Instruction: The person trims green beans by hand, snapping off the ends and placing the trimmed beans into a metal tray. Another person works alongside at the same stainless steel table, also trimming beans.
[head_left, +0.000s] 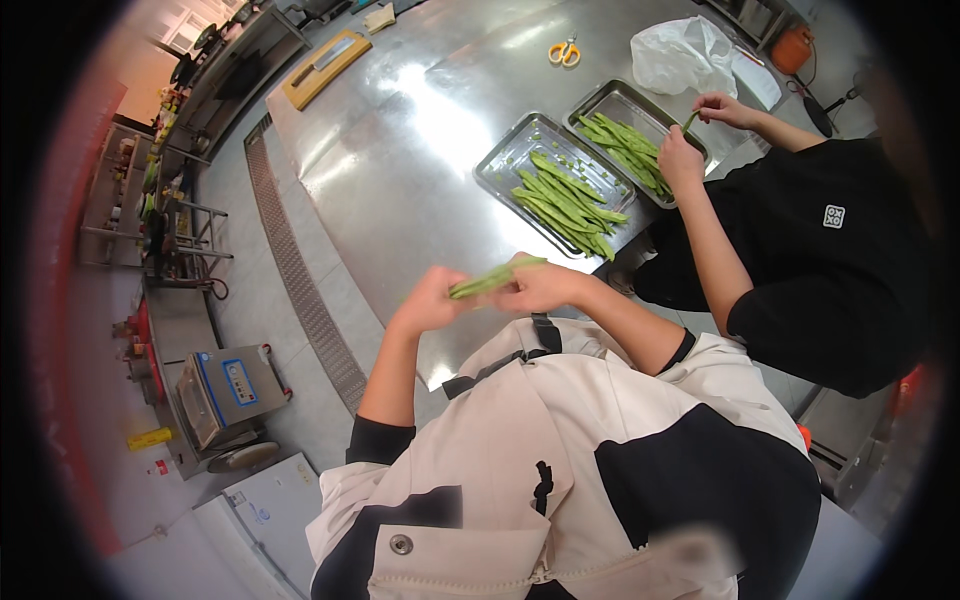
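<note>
Both of my hands are raised over the near edge of the steel worktable. Between them is a small bunch of flat green beans, blurred by motion. My left hand is closed around one end of the bunch. My right hand grips the other end, its fingertips partly hidden. Ahead and to the right, a shallow metal tray carries more flat green beans and several small cut pieces. Some of those beans overhang its near rim.
A person in black stands at my right, holding a bean over a second metal tray of beans. Farther back lie orange-handled scissors, a white plastic bag and a cutting board with a knife.
</note>
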